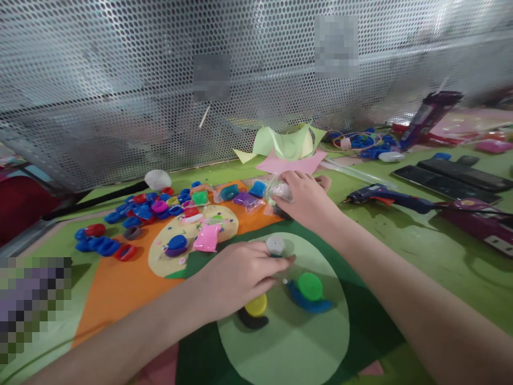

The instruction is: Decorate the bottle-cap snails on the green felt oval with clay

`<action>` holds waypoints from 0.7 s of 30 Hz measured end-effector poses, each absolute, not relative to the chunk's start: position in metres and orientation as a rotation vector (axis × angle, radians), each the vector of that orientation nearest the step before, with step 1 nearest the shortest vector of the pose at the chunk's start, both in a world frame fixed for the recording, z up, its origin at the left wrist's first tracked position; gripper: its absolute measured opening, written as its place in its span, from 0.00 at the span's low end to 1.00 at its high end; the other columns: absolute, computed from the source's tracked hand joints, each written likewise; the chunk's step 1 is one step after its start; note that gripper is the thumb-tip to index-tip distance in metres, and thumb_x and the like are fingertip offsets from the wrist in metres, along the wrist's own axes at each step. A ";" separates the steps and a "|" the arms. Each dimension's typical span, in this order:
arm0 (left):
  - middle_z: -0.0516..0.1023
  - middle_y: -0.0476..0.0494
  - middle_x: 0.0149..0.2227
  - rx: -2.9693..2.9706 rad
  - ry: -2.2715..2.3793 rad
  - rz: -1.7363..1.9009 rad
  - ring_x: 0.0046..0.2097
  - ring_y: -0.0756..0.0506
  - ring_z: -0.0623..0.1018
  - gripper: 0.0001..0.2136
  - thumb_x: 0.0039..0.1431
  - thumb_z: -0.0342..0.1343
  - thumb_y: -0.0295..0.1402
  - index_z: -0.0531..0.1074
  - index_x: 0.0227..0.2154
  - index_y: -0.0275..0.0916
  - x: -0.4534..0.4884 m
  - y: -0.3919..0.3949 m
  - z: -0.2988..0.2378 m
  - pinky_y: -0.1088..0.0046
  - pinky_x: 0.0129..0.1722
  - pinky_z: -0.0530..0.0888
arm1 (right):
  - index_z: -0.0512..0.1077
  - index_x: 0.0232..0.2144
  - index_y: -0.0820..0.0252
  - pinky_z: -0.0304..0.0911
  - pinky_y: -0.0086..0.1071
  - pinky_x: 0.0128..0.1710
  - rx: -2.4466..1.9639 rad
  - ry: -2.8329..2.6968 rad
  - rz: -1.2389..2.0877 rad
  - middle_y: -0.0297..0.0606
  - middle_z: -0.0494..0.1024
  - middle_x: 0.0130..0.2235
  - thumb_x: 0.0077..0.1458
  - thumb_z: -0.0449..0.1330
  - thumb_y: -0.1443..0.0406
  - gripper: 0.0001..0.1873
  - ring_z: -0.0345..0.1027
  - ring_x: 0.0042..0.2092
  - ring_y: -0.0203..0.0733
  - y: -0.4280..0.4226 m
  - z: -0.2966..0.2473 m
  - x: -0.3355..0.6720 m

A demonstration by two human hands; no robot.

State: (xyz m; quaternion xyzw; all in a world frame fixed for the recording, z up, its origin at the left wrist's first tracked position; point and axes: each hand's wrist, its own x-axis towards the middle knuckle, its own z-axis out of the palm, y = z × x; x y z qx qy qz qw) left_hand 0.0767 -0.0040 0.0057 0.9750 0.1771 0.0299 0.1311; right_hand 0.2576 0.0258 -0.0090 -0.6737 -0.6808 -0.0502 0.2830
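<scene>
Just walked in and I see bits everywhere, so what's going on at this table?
A person is doing a craft with bottle caps on a pale green paper oval. Their left hand presses a small white cap on the oval, beside a green cap on a blue clay shape and a yellow cap on black clay. Their right hand grips a small clear plastic bag. A blue glue gun lies to the right.

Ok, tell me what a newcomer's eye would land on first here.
Probably the two bare hands at the centre: the left hand rests on a pale green circle beside a white cap, while the right hand grips a clear plastic bag further back. Next comes the heap of blue and red bottle caps at the left, and a blue glue gun lying at the right.
</scene>
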 end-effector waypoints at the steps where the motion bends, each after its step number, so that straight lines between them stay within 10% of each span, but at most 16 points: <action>1: 0.75 0.43 0.37 2.831 0.536 0.078 0.38 0.45 0.74 0.17 0.59 0.50 0.28 0.66 0.51 0.39 0.075 -0.006 0.007 0.72 0.38 0.71 | 0.66 0.41 0.60 0.48 0.47 0.43 -1.805 -1.824 -0.132 0.45 0.73 0.43 0.51 0.55 0.63 0.13 0.65 0.45 0.54 0.026 -0.009 0.258; 8: 0.75 0.46 0.38 2.795 0.561 0.007 0.42 0.44 0.72 0.33 0.58 0.45 0.24 0.35 0.62 0.40 0.071 -0.018 0.006 0.64 0.47 0.66 | 0.65 0.40 0.61 0.49 0.44 0.43 -1.819 -1.822 -0.120 0.45 0.73 0.44 0.51 0.55 0.63 0.13 0.64 0.46 0.53 0.024 -0.006 0.258; 21: 0.77 0.44 0.37 2.854 0.530 -0.029 0.40 0.41 0.72 0.37 0.57 0.44 0.25 0.23 0.61 0.35 0.071 -0.021 0.007 0.57 0.48 0.63 | 0.65 0.41 0.62 0.51 0.44 0.44 -1.814 -1.829 -0.107 0.46 0.73 0.44 0.51 0.56 0.63 0.14 0.64 0.47 0.54 0.026 -0.006 0.259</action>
